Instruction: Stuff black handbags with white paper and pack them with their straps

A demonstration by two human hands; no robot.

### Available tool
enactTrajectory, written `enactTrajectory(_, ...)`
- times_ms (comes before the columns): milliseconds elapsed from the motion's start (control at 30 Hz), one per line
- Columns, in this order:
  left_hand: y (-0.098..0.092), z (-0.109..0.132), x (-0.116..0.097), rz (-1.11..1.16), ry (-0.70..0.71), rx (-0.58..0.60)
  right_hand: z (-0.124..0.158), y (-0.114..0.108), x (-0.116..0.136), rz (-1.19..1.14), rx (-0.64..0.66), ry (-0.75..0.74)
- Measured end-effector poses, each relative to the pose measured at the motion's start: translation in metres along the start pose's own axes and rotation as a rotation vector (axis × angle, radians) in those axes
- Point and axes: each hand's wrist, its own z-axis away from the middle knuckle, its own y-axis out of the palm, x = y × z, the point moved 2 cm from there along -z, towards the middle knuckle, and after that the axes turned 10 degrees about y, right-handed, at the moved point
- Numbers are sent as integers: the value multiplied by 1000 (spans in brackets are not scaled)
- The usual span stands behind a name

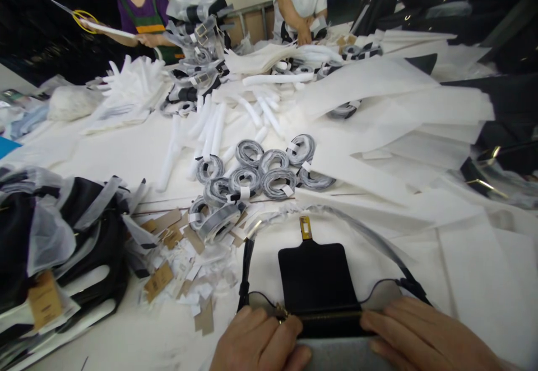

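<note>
A handbag [317,276] lies at the bottom of the view, its black flap folded out away from me. A gold metal clasp [306,227] tips the flap. The handbag's strap [348,219], wrapped in clear film, arches beyond it. My left hand [260,340] is closed on the left side of the bag's top edge, by the zipper end. On the right side of that edge, my right hand [424,334] has its fingers curled round it. Between the hands runs the zipper [323,316], above a grey panel. The bag's lower part is out of view.
Coiled, wrapped straps [244,181] lie beyond the bag. Paper tags [158,281] are scattered to its left, beside black bags [84,236]. White paper sheets [420,130] cover the right side. Across the table are two people; one holds yellow-handled scissors [84,22].
</note>
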Motion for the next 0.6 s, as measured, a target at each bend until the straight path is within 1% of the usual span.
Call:
enactTrajectory(67, 13, 0, 3, -11, -39, 26, -4, 13, -2, 31, 47, 91)
enactTrajectory(100, 20, 1, 5, -29, -69, 56, -5, 20, -3, 45, 72, 112)
enactTrajectory(200, 38, 6, 8, -101, -132, 158, -7, 37, -8, 95, 153, 134)
enactTrajectory(267, 42, 7, 7, -135, -138, 178, -7, 42, -9, 139, 166, 124)
enactTrajectory(333, 42, 3, 2, -166, -109, 117, -8, 41, -7, 163, 116, 120)
enactTrajectory(467, 39, -8, -16, -241, 18, -79, -8, 31, 6, 88, -77, 41)
enactTrajectory(533, 42, -8, -25, -245, 81, -119, -3, 26, 12, 76, -122, -3)
enactTrajectory(600, 45, -1, -32, -227, 102, -119, 6, 20, 17, 141, -107, -50)
